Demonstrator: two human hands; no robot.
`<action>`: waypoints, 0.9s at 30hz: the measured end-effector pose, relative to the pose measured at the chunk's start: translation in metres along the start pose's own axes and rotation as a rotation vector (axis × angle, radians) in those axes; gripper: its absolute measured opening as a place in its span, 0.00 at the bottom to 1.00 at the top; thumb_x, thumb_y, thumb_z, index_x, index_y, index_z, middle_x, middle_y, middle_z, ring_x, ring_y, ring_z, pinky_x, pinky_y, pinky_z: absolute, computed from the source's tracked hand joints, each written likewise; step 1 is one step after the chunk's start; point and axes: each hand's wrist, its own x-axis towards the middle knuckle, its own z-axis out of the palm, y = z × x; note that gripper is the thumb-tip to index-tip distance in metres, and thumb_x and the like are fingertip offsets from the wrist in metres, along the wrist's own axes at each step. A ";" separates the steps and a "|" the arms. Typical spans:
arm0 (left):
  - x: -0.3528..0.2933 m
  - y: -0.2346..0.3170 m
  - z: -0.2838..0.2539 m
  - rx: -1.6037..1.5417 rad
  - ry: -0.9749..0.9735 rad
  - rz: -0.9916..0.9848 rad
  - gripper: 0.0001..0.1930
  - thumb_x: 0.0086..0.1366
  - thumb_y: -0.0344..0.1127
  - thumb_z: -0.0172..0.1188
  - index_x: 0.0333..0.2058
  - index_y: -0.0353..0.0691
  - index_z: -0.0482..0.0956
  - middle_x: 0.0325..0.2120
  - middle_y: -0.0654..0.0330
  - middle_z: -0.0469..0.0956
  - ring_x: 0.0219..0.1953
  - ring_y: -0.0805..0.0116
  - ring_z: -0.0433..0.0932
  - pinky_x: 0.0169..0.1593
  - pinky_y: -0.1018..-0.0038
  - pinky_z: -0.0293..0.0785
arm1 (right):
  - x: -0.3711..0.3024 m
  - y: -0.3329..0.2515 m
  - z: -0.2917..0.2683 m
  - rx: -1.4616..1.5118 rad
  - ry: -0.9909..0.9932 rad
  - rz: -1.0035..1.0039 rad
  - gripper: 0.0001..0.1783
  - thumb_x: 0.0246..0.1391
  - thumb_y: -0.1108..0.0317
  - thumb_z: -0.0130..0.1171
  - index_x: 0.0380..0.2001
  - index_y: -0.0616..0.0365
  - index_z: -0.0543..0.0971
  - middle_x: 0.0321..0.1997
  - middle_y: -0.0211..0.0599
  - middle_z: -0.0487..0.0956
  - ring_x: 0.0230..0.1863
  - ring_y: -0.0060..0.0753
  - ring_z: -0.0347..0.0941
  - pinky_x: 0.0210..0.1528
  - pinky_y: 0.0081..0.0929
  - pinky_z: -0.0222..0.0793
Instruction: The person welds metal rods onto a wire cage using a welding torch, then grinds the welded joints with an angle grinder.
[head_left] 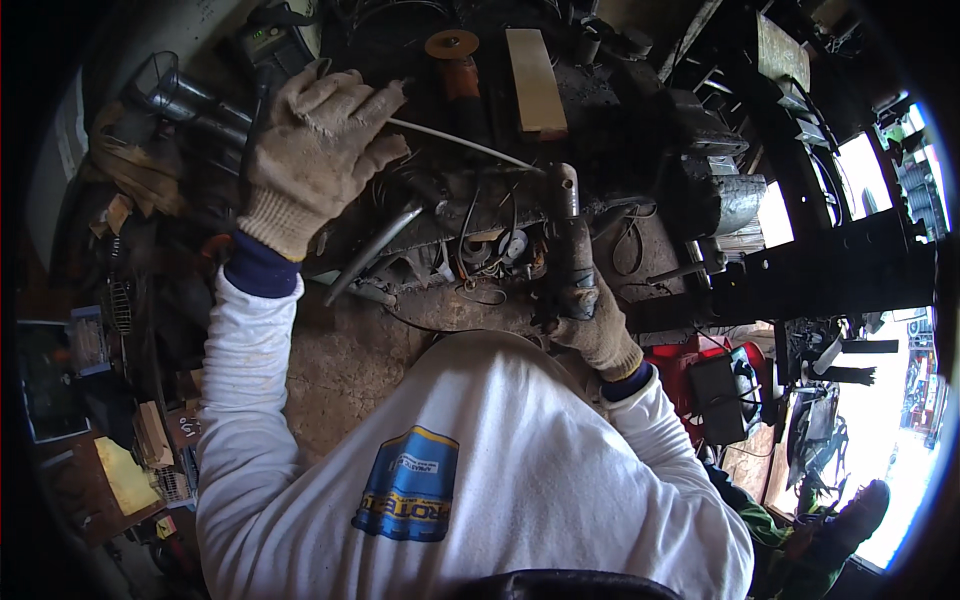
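My left hand (325,150), in a tan knit work glove, is raised over the left side of the bench. A thin pale rod (465,142) comes out between its thumb and forefinger. The rod slants right and its far end meets the top of a metal tube. My right hand (603,335), gloved alike, is closed round the lower part of this dark metal tube (576,245). The tube stands roughly upright in the view, and a small hole shows near its bright upper end. Whatever lies under my left palm is hidden.
An angle grinder (460,75) with an orange disc lies beyond the rod, beside a pale wooden block (535,80). A bench vise (725,190) stands to the right. A curved metal bar (375,250) crosses the bench's near edge. Another person's shoe (862,510) shows lower right.
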 end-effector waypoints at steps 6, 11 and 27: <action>-0.018 -0.019 0.017 -0.184 -0.228 -0.030 0.15 0.66 0.50 0.62 0.46 0.51 0.83 0.34 0.64 0.83 0.36 0.64 0.84 0.38 0.67 0.83 | 0.004 0.009 -0.011 -0.053 -0.003 -0.013 0.68 0.29 0.57 0.85 0.72 0.61 0.56 0.51 0.34 0.76 0.49 0.26 0.74 0.56 0.29 0.73; -0.031 -0.020 0.028 -0.211 -0.144 -0.044 0.14 0.67 0.50 0.62 0.44 0.49 0.82 0.36 0.65 0.84 0.36 0.63 0.85 0.35 0.69 0.83 | 0.007 0.009 -0.005 -0.023 -0.021 -0.021 0.68 0.29 0.57 0.84 0.72 0.62 0.56 0.53 0.34 0.76 0.51 0.28 0.74 0.58 0.31 0.71; -0.027 0.021 0.024 -0.437 -0.169 -0.248 0.15 0.68 0.51 0.60 0.35 0.46 0.83 0.28 0.59 0.83 0.29 0.60 0.84 0.29 0.70 0.82 | 0.015 0.001 0.005 -0.065 0.074 -0.087 0.60 0.37 0.59 0.82 0.69 0.60 0.56 0.46 0.32 0.74 0.45 0.25 0.73 0.49 0.29 0.77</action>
